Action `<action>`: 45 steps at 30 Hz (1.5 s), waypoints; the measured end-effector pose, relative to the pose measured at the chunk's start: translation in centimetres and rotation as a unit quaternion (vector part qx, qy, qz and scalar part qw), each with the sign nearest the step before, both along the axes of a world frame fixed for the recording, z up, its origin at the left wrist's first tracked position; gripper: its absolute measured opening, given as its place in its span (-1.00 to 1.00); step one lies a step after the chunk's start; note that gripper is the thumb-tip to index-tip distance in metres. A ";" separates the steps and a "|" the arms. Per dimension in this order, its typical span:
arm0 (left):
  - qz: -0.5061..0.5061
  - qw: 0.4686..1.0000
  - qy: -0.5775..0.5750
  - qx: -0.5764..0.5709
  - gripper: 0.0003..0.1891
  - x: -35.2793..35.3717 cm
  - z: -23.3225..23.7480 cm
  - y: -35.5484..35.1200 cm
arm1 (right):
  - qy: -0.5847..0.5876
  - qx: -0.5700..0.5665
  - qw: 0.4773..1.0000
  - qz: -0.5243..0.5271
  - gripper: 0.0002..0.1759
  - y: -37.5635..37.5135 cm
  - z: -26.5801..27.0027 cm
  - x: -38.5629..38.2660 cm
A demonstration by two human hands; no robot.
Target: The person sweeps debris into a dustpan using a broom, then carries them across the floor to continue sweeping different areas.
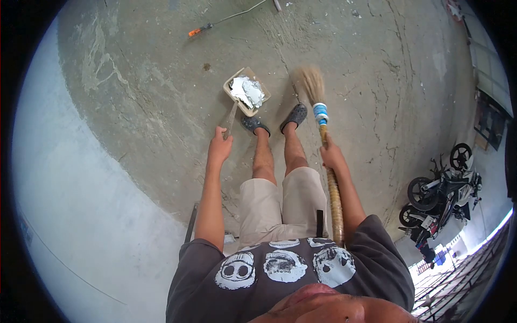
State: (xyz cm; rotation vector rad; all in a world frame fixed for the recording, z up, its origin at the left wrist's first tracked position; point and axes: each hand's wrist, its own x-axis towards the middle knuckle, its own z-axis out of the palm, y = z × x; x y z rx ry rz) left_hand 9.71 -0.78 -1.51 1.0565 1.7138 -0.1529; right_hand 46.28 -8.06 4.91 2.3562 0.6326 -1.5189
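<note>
- Cracked grey concrete floor (377,81) fills the scene; it meets a smooth, pale painted surface (81,215) along a curved edge on the person's left.
- Left hand (219,148): closed around the upper end of the thin handle (231,119) of a tan rectangular dustpan (235,76), with the arm stretched down and forward.
- Tan rectangular dustpan: it rests on the floor just ahead of the left foot's dark slip-on clog (254,125) and holds a heap of crumpled white and silvery scraps (247,91).
- Right hand (333,156): gripped round the woven shaft of a straw broom (325,132), below its blue-and-white banded binding (320,113).
- Straw broom: its pale bristles (311,83) splay on the floor just beside the dustpan, ahead of the right foot's dark clog (295,114); the shaft runs back along the right forearm.
- Clothing: beige shorts (280,204) and a dark grey T-shirt with white printed faces (285,266).
- Far floor: an orange-handled tool (200,30) on a thin pale cord lies well apart from the dustpan.
- Right margin: parked motorbikes (441,188) stand near a railing.
</note>
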 end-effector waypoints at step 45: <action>-0.113 0.993 -0.015 -0.007 -0.52 -0.7 0.0 2.0 | -0.045 -0.026 0.972 0.228 -0.24 -7.7 2.8 -3.8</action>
